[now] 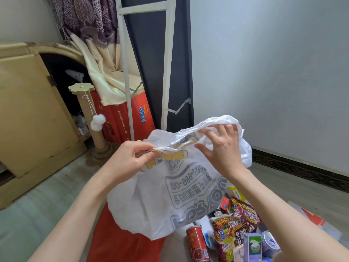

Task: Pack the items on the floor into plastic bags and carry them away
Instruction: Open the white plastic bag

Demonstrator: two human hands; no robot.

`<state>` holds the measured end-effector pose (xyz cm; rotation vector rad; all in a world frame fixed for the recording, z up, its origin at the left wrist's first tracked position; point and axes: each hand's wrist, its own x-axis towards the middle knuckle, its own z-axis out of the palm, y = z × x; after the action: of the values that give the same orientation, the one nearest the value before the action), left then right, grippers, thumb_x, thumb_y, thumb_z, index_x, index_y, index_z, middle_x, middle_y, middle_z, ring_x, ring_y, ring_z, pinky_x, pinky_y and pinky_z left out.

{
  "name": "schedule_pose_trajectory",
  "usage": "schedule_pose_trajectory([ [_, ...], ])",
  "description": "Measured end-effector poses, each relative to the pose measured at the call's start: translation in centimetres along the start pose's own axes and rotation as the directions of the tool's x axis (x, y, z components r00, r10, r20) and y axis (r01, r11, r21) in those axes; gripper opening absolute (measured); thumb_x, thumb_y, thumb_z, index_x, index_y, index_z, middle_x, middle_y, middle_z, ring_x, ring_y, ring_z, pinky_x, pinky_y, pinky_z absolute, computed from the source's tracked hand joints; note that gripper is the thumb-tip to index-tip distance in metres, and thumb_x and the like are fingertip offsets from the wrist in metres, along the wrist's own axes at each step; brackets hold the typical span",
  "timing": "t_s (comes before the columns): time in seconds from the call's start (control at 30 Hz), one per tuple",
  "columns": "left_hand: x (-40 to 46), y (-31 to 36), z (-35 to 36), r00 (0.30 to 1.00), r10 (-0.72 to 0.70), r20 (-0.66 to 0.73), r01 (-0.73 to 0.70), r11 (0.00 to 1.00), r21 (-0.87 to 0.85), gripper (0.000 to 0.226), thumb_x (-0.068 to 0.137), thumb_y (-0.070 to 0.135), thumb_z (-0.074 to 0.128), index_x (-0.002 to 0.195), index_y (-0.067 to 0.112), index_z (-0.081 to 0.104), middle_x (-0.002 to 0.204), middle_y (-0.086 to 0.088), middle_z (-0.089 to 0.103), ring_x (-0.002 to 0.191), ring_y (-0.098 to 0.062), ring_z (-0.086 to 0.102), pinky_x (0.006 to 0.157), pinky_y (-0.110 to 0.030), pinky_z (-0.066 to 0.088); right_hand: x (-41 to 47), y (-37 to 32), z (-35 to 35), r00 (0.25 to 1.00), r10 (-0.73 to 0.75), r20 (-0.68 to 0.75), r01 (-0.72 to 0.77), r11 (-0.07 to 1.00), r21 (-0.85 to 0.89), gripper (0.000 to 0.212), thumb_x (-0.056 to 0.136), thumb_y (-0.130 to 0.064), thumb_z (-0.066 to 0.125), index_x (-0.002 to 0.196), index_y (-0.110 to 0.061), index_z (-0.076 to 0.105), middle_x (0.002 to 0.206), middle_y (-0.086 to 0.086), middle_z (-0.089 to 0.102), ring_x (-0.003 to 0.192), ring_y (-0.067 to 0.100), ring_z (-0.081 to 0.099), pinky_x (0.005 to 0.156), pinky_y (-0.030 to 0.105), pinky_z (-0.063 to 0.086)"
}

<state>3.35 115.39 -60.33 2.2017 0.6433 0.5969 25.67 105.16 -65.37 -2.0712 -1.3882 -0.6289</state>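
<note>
Floor (pixel 56 186), snacks (pixel 236 229); left hand (pixel 130 157) pinches white bag (pixel 170 195), right hand (pixel 221 148) touches

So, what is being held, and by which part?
Left hand pinches the white printed plastic bag by its top edge; right hand merely touches it with spread fingers.

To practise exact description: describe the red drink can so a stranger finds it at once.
Find the big white printed plastic bag held up mid-frame. Below it, at the pile's left edge, is the red drink can: the only red cylinder, beside crinkly noodle packets.
</note>
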Motion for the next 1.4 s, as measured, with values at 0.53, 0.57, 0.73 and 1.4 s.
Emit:
schedule_pose_trajectory([
  [0.53, 0.5, 0.2, 3.7, 0.915, 0.35, -0.201, -0.224, 0.855, 0.468, 0.042, 0.082, 0.035, 0.047, 0.122, 0.021, 0.049, 0.116, 0.003, 0.059, 0.102, -0.014, 0.054, 0.087, -0.036, 0.042, 0.3, -3.4, -1.6, 0.938, 0.021, 0.345, -0.272, 0.661, 0.7, 0.016, 0.091, -0.018, 0.054, 0.077, -0.025, 0.048, 0.059, -0.011, 0.047, 0.052, 0.004, 0.041, 0.055, 0.015, 0.032],
  [0.57, 0.5, 0.4, 4.7, 0.932, 0.34, -0.125, -0.253, 0.857, 0.448, 0.041, 0.083, 0.041, 0.048, 0.12, 0.022, 0.049, 0.111, 0.004, 0.062, 0.098, -0.014, 0.056, 0.083, -0.034, 0.045, 0.3, -3.7, -1.8, 0.933, 0.012, 0.36, -0.289, 0.624, 0.726, 0.019, 0.091, -0.016, 0.054, 0.075, -0.025, 0.049, 0.058, -0.01, 0.047, 0.051, 0.003, 0.039, 0.053, 0.014, 0.032],
  [0.73, 1.5, -0.1, 5.4, 0.957, 0.241, -0.163, -0.183, 0.934, 0.307, 0.015, 0.089, 0.027, 0.056, 0.095, 0.014, 0.062, 0.076, -0.002, 0.066, 0.071, -0.025, 0.059, 0.062, -0.037, 0.047, 0.4, -3.2, -2.7, 0.904, -0.008, 0.427, -0.332, 0.616, 0.715, 0.009, 0.087, -0.018, 0.058, 0.082, -0.023, 0.052, 0.076, -0.006, 0.05, 0.064, 0.002, 0.044, 0.058, 0.013, 0.037],
  [1.4, 1.9, -0.5, 1.9, 0.789, -0.235, -0.567, 0.333, 0.94, 0.075, 0.05, 0.088, 0.024, 0.047, 0.045, 0.013, 0.025, 0.044, -0.002, 0.026, 0.05, -0.022, 0.027, 0.05, -0.035, 0.021, -1.3, -6.4, 0.0, 0.963, -0.252, -0.092, 0.25, 0.968, -0.026, 0.039, 0.077, -0.047, 0.055, 0.087, -0.011, 0.068, 0.097, 0.005, 0.065, 0.099, 0.023, 0.051, 0.097, 0.044, 0.034],
])
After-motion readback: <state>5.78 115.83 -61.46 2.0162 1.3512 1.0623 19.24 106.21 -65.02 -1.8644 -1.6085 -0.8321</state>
